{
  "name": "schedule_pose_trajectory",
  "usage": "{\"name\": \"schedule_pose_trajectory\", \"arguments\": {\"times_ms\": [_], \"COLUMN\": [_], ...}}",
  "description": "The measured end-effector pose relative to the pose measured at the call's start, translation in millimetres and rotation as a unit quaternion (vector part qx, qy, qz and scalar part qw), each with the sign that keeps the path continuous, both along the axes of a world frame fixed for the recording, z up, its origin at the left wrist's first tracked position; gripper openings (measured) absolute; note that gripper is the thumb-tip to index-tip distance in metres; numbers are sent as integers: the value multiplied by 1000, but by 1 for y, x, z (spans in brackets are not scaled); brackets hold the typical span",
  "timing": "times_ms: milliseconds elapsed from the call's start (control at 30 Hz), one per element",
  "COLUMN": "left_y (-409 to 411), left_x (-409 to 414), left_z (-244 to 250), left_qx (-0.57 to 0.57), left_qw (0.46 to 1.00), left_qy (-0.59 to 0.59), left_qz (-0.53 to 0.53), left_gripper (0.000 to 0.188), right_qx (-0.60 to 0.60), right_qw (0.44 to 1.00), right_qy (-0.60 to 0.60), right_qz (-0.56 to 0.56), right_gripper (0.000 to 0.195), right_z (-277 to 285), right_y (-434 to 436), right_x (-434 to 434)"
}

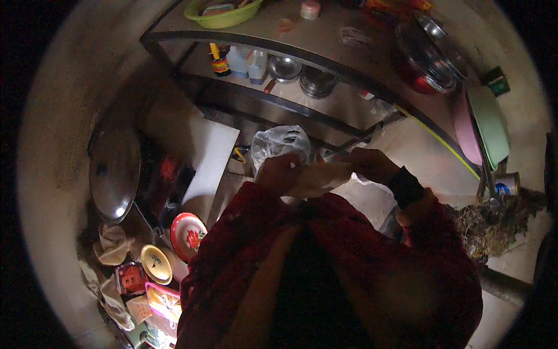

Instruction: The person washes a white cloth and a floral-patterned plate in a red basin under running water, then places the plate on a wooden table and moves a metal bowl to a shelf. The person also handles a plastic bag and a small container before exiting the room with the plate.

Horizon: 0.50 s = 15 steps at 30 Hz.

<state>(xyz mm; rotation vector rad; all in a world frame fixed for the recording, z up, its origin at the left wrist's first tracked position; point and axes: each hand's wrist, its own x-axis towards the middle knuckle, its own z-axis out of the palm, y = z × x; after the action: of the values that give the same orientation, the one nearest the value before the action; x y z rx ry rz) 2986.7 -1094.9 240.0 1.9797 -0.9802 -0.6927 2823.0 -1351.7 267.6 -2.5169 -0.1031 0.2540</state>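
Observation:
My left hand [280, 174] grips the near left end of a thin, pale brown sheet [321, 178]; whether it is paper, cloth or plastic film is too dim to tell. At the sheet's other end, my right hand [374, 165] has its fingers closed on the edge, and a dark band circles that wrist. The sheet spans the gap between both hands in front of my chest. Just beyond my left hand is a crumpled clear plastic bag [281, 140], its lower part hidden by the hand. Both hands are in shadow, so the fingers are hard to make out.
Ahead stands a metal-framed shelf [261, 41] with bottles [257, 67], steel bowls [285, 69] and a yellow-green basin [224, 15]. Pink and green basins [490, 126] lean at the right, above a broom-like bundle [492, 227]. At left are a pan lid [115, 170] and enamel plate [188, 235].

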Motion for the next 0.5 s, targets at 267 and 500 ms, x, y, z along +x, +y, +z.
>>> {"name": "schedule_pose_trajectory", "arguments": {"times_ms": [267,500], "left_y": [1,-16], "left_x": [11,3], "left_z": [0,21], "left_qx": [-59,-133], "left_qw": [993,962], "left_qy": [-88,227], "left_qz": [-56,-75], "left_gripper": [19,23], "right_qx": [-207,186], "right_qw": [961,978], "right_qy": [-160,-66], "right_qz": [-94,-60], "right_gripper": [21,45], "right_z": [14,12], "right_y": [-19,52], "right_x": [-2,32]}}
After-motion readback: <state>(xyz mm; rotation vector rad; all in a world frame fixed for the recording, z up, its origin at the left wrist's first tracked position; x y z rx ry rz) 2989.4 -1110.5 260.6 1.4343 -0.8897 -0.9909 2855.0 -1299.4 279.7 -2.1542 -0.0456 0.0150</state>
